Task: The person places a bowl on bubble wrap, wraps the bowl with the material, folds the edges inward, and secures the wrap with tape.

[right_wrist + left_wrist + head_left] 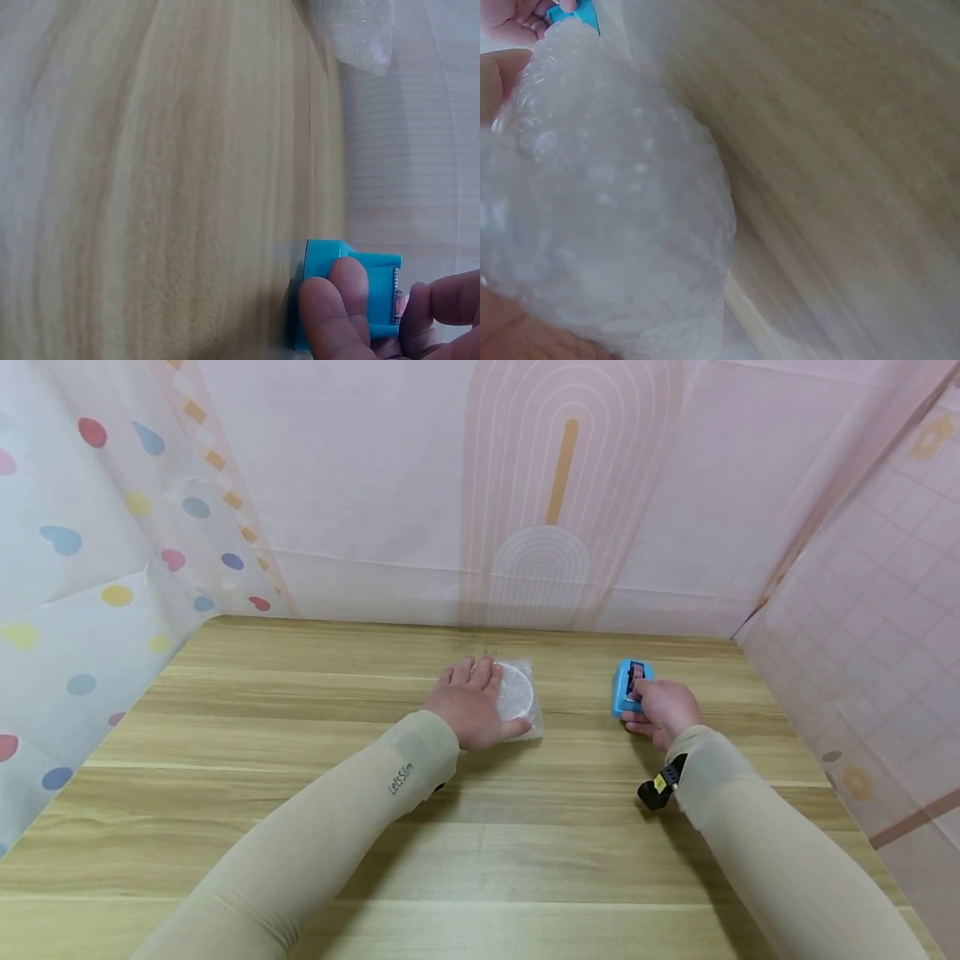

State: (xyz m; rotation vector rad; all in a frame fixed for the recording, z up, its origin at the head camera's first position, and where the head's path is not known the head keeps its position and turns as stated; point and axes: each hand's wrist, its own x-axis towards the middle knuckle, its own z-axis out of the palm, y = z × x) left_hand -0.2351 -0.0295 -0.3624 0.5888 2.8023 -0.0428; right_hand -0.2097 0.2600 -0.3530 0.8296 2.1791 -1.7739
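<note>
A bubble-wrapped round item (516,695) lies on the wooden table. My left hand (471,703) rests over its left part, fingers straight and pointing away, thumb stretched along its near edge. Up close in the left wrist view, the bubble wrap (622,195) hides most of that hand. To the right, my right hand (662,706) holds a blue tape dispenser (621,689) with a tape roll in it. In the right wrist view, fingertips press the side of the dispenser (322,255), while other digits are at the short pinkish tape end (401,306) by the toothed cutter.
The wooden table (300,777) runs back to a pink patterned curtain (360,485). A dotted cloth (90,568) hangs on the left and a checked one (885,610) on the right. A black wrist camera (658,787) sits below the right wrist.
</note>
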